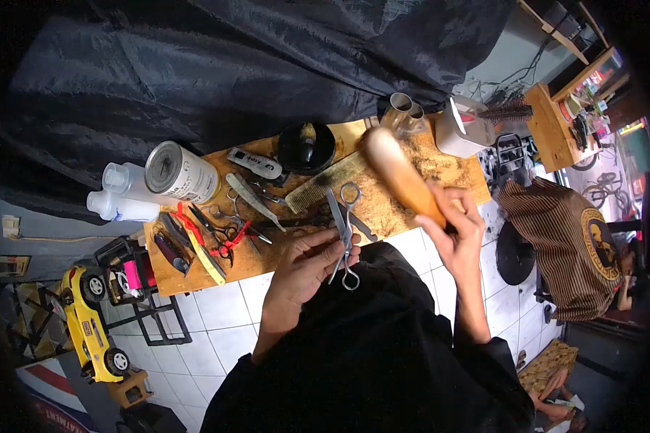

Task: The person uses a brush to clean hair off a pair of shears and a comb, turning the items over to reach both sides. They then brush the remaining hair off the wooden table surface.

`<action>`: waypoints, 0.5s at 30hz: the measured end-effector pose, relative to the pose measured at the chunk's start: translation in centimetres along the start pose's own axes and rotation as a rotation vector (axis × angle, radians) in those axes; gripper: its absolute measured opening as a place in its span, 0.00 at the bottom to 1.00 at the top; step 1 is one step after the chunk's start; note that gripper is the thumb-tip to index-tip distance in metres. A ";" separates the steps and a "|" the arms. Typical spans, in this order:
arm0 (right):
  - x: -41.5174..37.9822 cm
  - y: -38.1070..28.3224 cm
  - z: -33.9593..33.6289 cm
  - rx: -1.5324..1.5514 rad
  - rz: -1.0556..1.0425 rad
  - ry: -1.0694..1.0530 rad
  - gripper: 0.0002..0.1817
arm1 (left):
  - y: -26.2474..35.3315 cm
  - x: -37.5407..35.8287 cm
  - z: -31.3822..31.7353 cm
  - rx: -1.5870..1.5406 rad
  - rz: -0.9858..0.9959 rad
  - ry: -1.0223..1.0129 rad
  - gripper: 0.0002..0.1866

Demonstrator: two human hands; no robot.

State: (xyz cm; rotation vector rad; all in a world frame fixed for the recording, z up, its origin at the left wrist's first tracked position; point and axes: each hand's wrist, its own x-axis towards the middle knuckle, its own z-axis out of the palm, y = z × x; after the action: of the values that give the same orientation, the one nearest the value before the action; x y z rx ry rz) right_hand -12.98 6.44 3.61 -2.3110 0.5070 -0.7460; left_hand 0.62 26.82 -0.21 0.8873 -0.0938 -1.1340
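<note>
My left hand [303,265] is closed around a pair of metal hair scissors [345,234], its finger rings pointing up and down. In my right hand [456,232] is the wooden handle of a brush [399,173], its pale bristle end smeared by motion above the wooden table [440,191]. Just beyond the scissors lies a wide comb [326,185]. A hair clipper [256,164] rests behind it, beside a black bowl [290,148] with a small brush [308,141] in it. Further left are a straight razor [254,200], black-handled scissors [217,229] and red-handled tools [188,227].
A large can [182,173] and translucent bottles [126,206] stand at the table's left end. Glasses [399,112] and a white container [461,128] stand at the right. A person under a striped cape [563,245] sits to the right. A yellow toy car [90,325] is lower left.
</note>
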 end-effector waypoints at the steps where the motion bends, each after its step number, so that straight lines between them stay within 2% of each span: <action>1: -0.5 0.3 0.0 0.068 -0.068 -0.055 0.25 | -0.2 0.1 -0.2 -0.060 0.001 0.015 0.14; 3: -1.6 -0.5 0.3 0.224 -0.191 -0.303 0.21 | 0.1 0.3 -0.2 -0.124 0.014 -0.047 0.15; 5: -2.4 -1.6 0.5 0.191 -0.290 -0.547 0.20 | 1.0 0.2 0.5 0.020 -0.056 0.103 0.15; 7: -2.5 -1.2 1.0 0.172 -0.281 -0.480 0.19 | -0.3 0.7 -1.9 0.052 -0.090 0.026 0.15; 9: -2.0 -0.1 0.9 0.053 -0.257 -0.319 0.18 | -0.8 0.8 -1.7 0.079 0.150 -0.093 0.14; 10: -1.5 0.3 0.7 0.044 -0.182 -0.248 0.19 | -0.3 0.6 -1.8 0.342 0.110 -0.080 0.12; 11: -1.1 0.5 0.7 0.036 -0.110 -0.176 0.19 | 0.1 0.5 -1.1 0.342 0.111 -0.083 0.12; 13: -0.1 -0.3 0.3 -0.061 -0.048 -0.045 0.27 | 0.3 0.4 -0.3 0.043 -0.011 -0.022 0.11; 15: 0.0 -0.5 -0.5 0.085 0.097 -0.083 0.27 | -0.1 0.4 0.1 0.078 -0.002 0.014 0.12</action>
State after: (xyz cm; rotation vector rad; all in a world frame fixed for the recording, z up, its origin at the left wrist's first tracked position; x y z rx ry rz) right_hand -13.21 6.55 4.26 -2.2115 0.5350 -0.6108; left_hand 0.64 26.42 -0.37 0.9648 -0.1268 -1.1321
